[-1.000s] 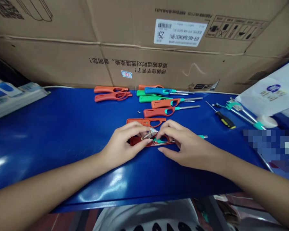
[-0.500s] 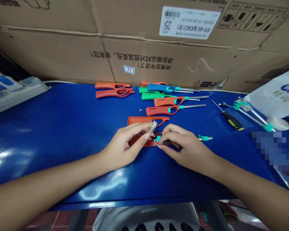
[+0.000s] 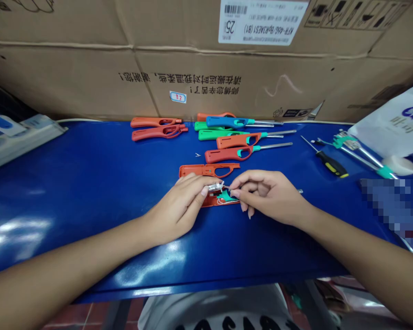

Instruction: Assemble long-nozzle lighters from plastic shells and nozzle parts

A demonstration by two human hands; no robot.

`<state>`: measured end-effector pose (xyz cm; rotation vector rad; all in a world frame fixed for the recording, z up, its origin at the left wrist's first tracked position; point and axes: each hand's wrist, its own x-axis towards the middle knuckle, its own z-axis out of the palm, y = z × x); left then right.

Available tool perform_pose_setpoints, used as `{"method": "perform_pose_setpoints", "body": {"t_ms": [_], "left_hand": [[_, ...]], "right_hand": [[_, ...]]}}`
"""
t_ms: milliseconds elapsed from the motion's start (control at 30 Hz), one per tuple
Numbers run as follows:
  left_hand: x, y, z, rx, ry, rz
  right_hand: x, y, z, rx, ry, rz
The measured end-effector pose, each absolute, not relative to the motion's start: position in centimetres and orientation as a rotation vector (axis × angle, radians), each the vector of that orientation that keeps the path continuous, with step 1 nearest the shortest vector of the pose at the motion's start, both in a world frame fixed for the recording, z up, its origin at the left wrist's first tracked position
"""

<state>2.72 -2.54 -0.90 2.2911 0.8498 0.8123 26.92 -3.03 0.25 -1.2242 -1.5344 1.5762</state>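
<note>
My left hand [image 3: 177, 208] is closed on a small clear and silver gas tank [image 3: 214, 187], gripped between thumb and fingers with its white-tipped valve end facing right. At that end my right hand [image 3: 266, 195] pinches a thin tube or wire, too fine to tell which. Below both hands lies a red lighter shell half [image 3: 208, 201] with a green trigger [image 3: 228, 197] and white wires inside; my fingers cover part of it. Just behind rests the other shell half [image 3: 195, 170], its hollow side up.
Finished-looking lighters [image 3: 227, 156] in several colours lie behind, with two red lighter bodies [image 3: 154, 133] to their left. A screwdriver [image 3: 332, 165] and metal lighter tubes [image 3: 361, 156] are at right. A cardboard box [image 3: 89, 82] stands along the back; a power strip [image 3: 37, 133] sits at left.
My right hand has risen from the wires in the shell to the gas tank's valve end. The tank, tilted upward before, now lies nearly level in my left hand.
</note>
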Motion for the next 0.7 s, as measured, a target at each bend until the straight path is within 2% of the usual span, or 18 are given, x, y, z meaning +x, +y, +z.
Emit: {"method": "perform_pose_setpoints", "body": {"t_ms": [333, 700], "left_hand": [[2.85, -2.75, -0.61, 2.221, 0.930, 0.742], [2.77, -2.65, -1.11, 2.248, 0.846, 0.703]], "right_hand": [[27.13, -2.84, -0.12, -1.125, -1.772, 1.208], [27.06, -2.79, -0.21, -1.110, -1.803, 1.266]]}}
